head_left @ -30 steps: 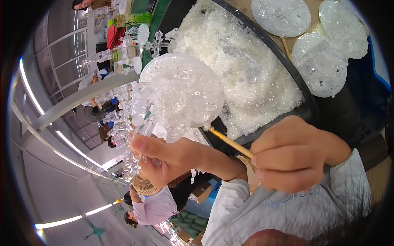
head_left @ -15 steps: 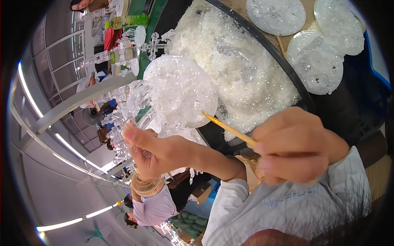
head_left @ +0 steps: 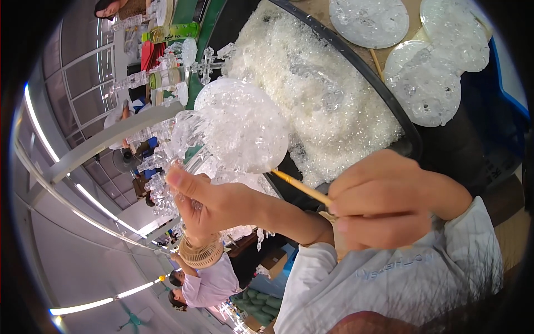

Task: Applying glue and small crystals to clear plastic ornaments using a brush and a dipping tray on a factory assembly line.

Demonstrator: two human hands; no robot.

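My left hand (head_left: 210,205) is closed around the clear plastic stem of a round, whitish disc (head_left: 242,125). Clear glittery flakes cover the disc's face, and it is held up beside a heap of white flakes (head_left: 328,122). In my right hand (head_left: 384,200) is a thin wooden stick with a yellow tapered tip (head_left: 300,185), pinched between the fingers. The tip reaches the disc's lower edge; whether it touches I cannot tell. Part of the stem is hidden behind my left fingers.
The flakes lie in a black tub (head_left: 359,65). Several flake-covered discs (head_left: 425,83) rest at the far right, near another wooden stick (head_left: 377,64). Clear plastic parts (head_left: 208,65) and a green-labelled bottle (head_left: 172,32) stand at the left. Other people (head_left: 214,283) are farther off.
My right hand has shifted left. The stick's tip has gone from the disc's face down to its lower edge. The disc has turned slightly in my left hand, which stays in place.
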